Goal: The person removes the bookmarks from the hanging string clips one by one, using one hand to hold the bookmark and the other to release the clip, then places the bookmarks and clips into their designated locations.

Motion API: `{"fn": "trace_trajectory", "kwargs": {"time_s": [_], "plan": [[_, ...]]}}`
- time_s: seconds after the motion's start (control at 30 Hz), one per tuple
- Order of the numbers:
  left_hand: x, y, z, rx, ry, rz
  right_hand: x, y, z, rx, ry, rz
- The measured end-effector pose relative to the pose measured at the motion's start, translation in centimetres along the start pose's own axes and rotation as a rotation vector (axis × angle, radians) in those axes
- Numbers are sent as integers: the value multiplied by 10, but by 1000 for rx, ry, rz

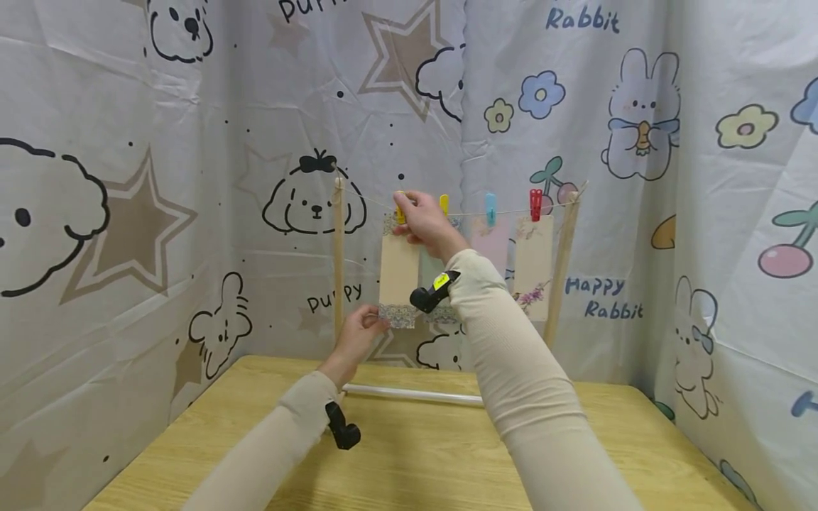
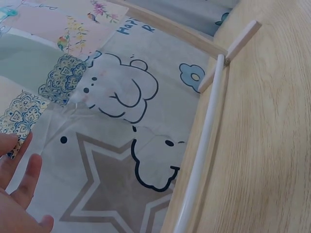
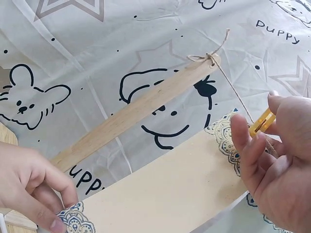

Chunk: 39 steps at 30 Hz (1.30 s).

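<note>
A cream card (image 1: 399, 273) with lace-patterned ends hangs at the left of a thin string. At its top, my right hand (image 1: 429, 226) pinches a yellow clothespin (image 3: 263, 121) at the string. Down at the card's lower left corner, my left hand (image 1: 358, 333) holds the patterned edge between thumb and fingers, as the right wrist view shows. Beside this card hangs a green card (image 2: 29, 60) with similar patterned ends, partly hidden by my right arm. Further right are a pink card (image 1: 491, 238) under a blue clothespin (image 1: 491, 209) and a floral cream card (image 1: 533, 262) under red clothespins (image 1: 536, 205).
The string is tied between a left wooden post (image 1: 339, 255) and a right wooden post (image 1: 562, 270). A white rod (image 1: 415, 394) runs low between them above the wooden table (image 1: 409, 454). Printed curtains (image 1: 255, 106) surround the table.
</note>
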State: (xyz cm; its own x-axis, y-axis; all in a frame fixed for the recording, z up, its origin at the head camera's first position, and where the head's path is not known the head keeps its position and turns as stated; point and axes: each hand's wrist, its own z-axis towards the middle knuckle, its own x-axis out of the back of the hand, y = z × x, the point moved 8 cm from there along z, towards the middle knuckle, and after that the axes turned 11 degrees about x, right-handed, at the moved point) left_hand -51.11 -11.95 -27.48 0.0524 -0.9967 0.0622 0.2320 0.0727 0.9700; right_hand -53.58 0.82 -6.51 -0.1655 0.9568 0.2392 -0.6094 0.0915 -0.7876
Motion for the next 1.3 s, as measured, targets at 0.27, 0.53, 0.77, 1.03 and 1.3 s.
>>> {"fn": "trace_trajectory", "kwargs": {"time_s": [0.27, 0.53, 0.77, 1.03, 1.3], "plan": [[4, -1, 1, 4, 3, 14, -1, 2, 2, -17, -9, 12], [6, -1, 5, 15, -8, -8, 0, 4, 8, -36, -11, 48], [7, -3, 7, 8, -17, -6, 1, 6, 11, -29, -23, 32], [7, -2, 8, 8, -7, -3, 3, 5, 11, 8, 16, 64], [9, 5, 9, -15, -1, -13, 5, 6, 15, 74, 122, 95]]}}
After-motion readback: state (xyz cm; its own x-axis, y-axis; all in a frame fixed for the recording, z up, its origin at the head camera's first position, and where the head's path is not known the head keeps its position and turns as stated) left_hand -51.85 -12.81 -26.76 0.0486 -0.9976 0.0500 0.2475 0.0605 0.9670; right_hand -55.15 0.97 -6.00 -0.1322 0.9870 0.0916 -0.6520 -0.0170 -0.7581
